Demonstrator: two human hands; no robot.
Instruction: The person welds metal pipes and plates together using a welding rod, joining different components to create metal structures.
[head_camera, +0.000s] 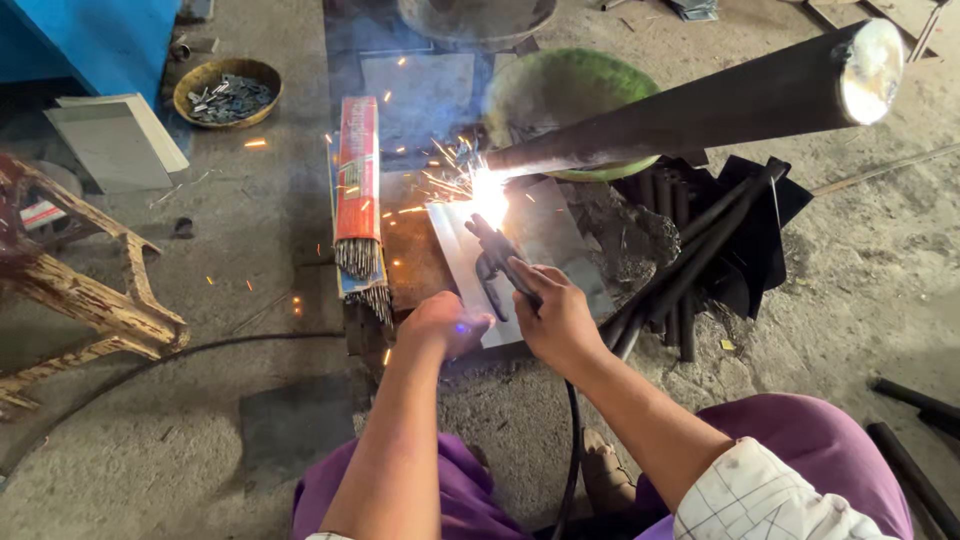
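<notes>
My right hand (556, 318) grips a black welding electrode holder (497, 255) that points up and away toward a bright white arc (489, 192). Sparks fly left from the arc, where a long dark steel pipe (690, 112) meets a flat metal plate (545, 240). My left hand (446, 323) is closed in a fist beside the right, resting near the plate's front edge; I cannot see anything in it. A black cable (573, 440) runs from the holder down between my knees.
Opened red packets of welding rods (358, 190) lie left of the plate. A pile of short black tubes (690, 250) sits right. A bowl of small metal parts (227, 92), a green basin (570, 95) and a worn wooden stool (80, 290) stand around.
</notes>
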